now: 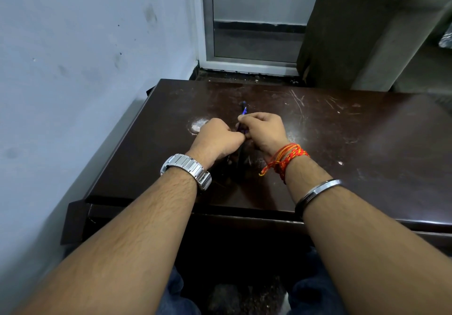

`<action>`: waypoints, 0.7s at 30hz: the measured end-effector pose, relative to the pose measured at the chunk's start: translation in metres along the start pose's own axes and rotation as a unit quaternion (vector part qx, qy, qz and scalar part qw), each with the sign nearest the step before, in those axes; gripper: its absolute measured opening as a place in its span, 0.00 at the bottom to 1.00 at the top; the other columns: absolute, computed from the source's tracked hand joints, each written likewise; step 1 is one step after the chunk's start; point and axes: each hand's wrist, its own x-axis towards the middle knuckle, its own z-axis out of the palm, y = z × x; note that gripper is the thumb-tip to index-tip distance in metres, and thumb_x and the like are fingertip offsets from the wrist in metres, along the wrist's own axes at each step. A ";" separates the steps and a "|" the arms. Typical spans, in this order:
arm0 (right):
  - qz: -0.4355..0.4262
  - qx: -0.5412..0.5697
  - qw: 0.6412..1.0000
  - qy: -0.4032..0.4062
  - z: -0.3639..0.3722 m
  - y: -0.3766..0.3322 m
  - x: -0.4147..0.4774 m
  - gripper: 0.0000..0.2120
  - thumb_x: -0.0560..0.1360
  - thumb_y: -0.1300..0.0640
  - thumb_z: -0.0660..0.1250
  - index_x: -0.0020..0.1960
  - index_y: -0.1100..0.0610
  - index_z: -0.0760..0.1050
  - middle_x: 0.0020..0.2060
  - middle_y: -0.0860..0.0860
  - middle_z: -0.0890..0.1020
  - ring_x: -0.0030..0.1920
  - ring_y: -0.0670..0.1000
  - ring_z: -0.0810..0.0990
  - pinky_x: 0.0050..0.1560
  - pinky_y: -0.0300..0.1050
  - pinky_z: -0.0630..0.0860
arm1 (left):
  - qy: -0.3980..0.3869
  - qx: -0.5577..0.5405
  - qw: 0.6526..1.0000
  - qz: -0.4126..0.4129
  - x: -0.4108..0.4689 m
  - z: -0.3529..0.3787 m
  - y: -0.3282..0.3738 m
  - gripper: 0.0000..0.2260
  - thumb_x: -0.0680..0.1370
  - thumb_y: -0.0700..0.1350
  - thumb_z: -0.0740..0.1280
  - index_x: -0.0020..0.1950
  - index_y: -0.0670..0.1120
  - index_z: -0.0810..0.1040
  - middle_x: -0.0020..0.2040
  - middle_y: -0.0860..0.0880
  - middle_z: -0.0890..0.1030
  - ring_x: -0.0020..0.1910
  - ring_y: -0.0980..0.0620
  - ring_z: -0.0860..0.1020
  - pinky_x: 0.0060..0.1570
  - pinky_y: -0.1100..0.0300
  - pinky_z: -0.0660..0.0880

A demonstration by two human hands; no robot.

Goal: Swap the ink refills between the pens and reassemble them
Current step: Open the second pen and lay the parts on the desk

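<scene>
Blue pen was pinched in our closed right hand and left hand, braced over the table for twisting apart.

Dim, cool indoor light with soft white glare on the scratched dark brown glossy tabletop, faint shadows beneath both hands, wide-angle bending at the edges, slight softness throughout.

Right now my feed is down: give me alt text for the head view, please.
Both hands meet over a dark brown table, the left hand and right hand closed together on a blue pen whose far end sticks out beyond the fingers. A silver watch is on the left wrist, red-orange threads and a metal bangle on the right.
</scene>
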 end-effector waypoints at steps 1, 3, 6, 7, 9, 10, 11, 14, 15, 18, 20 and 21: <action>-0.004 0.017 1.000 0.012 -0.001 0.000 0.001 0.09 0.74 0.58 0.70 0.36 0.56 0.82 0.38 0.57 0.85 0.30 0.49 0.77 0.32 0.45 0.74 | -0.016 -0.010 1.000 -0.009 0.000 0.000 0.000 0.09 0.67 0.49 0.67 0.33 0.44 0.79 0.28 0.47 0.83 0.29 0.45 0.84 0.32 0.53 0.82; -0.011 0.058 0.998 0.032 -0.002 -0.002 0.003 0.09 0.77 0.59 0.67 0.38 0.57 0.79 0.36 0.55 0.84 0.27 0.47 0.76 0.27 0.42 0.73 | -0.046 -0.028 0.998 -0.035 -0.001 -0.001 0.001 0.11 0.67 0.48 0.66 0.38 0.40 0.82 0.28 0.45 0.84 0.30 0.44 0.86 0.35 0.49 0.83; -0.021 0.107 0.992 0.062 -0.003 -0.004 0.005 0.07 0.80 0.60 0.64 0.43 0.59 0.76 0.34 0.53 0.83 0.28 0.46 0.78 0.27 0.40 0.76 | -0.043 -0.036 0.996 -0.071 -0.003 -0.002 0.002 0.12 0.68 0.47 0.65 0.43 0.39 0.81 0.25 0.47 0.83 0.26 0.47 0.84 0.28 0.56 0.80; -0.026 0.116 0.990 0.071 -0.003 -0.004 0.005 0.07 0.80 0.60 0.64 0.43 0.59 0.76 0.34 0.53 0.83 0.29 0.47 0.79 0.28 0.39 0.77 | -0.032 -0.036 0.996 -0.079 -0.003 -0.003 0.002 0.12 0.69 0.46 0.64 0.43 0.39 0.80 0.24 0.48 0.82 0.24 0.47 0.83 0.27 0.58 0.78; -0.036 0.132 0.986 0.093 -0.003 -0.004 0.007 0.07 0.80 0.61 0.64 0.43 0.59 0.75 0.34 0.54 0.83 0.29 0.47 0.79 0.28 0.39 0.77 | -0.005 -0.034 0.995 -0.091 -0.005 -0.006 0.002 0.11 0.69 0.47 0.63 0.40 0.39 0.79 0.21 0.49 0.79 0.20 0.49 0.80 0.23 0.61 0.74; -0.039 0.139 0.984 0.108 -0.004 -0.004 0.009 0.07 0.80 0.60 0.64 0.44 0.59 0.75 0.34 0.53 0.83 0.28 0.46 0.79 0.29 0.38 0.77 | 0.006 -0.033 0.995 -0.096 -0.005 -0.008 0.002 0.11 0.69 0.47 0.62 0.38 0.40 0.79 0.20 0.50 0.78 0.18 0.51 0.78 0.22 0.63 0.71; -0.042 0.140 0.981 0.124 -0.005 -0.004 0.010 0.07 0.80 0.60 0.64 0.44 0.59 0.75 0.33 0.53 0.83 0.27 0.45 0.79 0.29 0.38 0.77 | 0.019 -0.031 0.994 -0.100 -0.006 -0.010 0.002 0.10 0.70 0.46 0.62 0.37 0.41 0.79 0.19 0.51 0.77 0.17 0.52 0.76 0.20 0.66 0.69; -0.050 0.069 0.984 0.155 -0.010 0.001 0.015 0.08 0.78 0.58 0.67 0.41 0.57 0.77 0.32 0.51 0.83 0.28 0.45 0.80 0.33 0.41 0.80 | 0.076 -0.024 0.993 -0.091 -0.005 -0.017 0.001 0.09 0.68 0.45 0.63 0.35 0.42 0.80 0.23 0.51 0.80 0.17 0.53 0.73 0.19 0.69 0.64; -0.047 0.035 0.988 0.146 -0.011 0.003 0.016 0.09 0.78 0.58 0.67 0.39 0.57 0.78 0.32 0.51 0.84 0.28 0.46 0.81 0.35 0.43 0.81 | 0.088 -0.026 0.993 -0.080 -0.004 -0.019 0.001 0.10 0.68 0.46 0.63 0.37 0.42 0.81 0.28 0.49 0.81 0.21 0.52 0.74 0.22 0.67 0.65; -0.012 -0.007 0.996 0.086 -0.009 0.008 0.015 0.09 0.76 0.59 0.70 0.36 0.57 0.79 0.31 0.53 0.83 0.29 0.48 0.82 0.38 0.45 0.82 | 0.056 -0.046 0.997 -0.041 -0.003 -0.015 0.003 0.10 0.66 0.49 0.68 0.36 0.43 0.82 0.28 0.50 0.77 0.23 0.52 0.71 0.25 0.63 0.65; -0.002 -0.014 0.998 0.062 -0.006 0.009 0.015 0.09 0.74 0.60 0.71 0.35 0.57 0.81 0.32 0.55 0.84 0.32 0.51 0.83 0.39 0.47 0.82 | 0.022 -0.046 0.999 -0.012 -0.003 -0.011 0.004 0.10 0.67 0.51 0.73 0.33 0.45 0.80 0.24 0.52 0.75 0.20 0.55 0.68 0.24 0.64 0.62; -0.002 -0.012 0.998 0.058 -0.004 0.009 0.015 0.09 0.74 0.60 0.71 0.34 0.57 0.81 0.32 0.55 0.84 0.33 0.51 0.84 0.38 0.47 0.82 | 0.014 -0.036 0.999 -0.004 -0.002 -0.010 0.003 0.11 0.67 0.51 0.74 0.33 0.44 0.80 0.24 0.52 0.75 0.19 0.56 0.67 0.24 0.64 0.62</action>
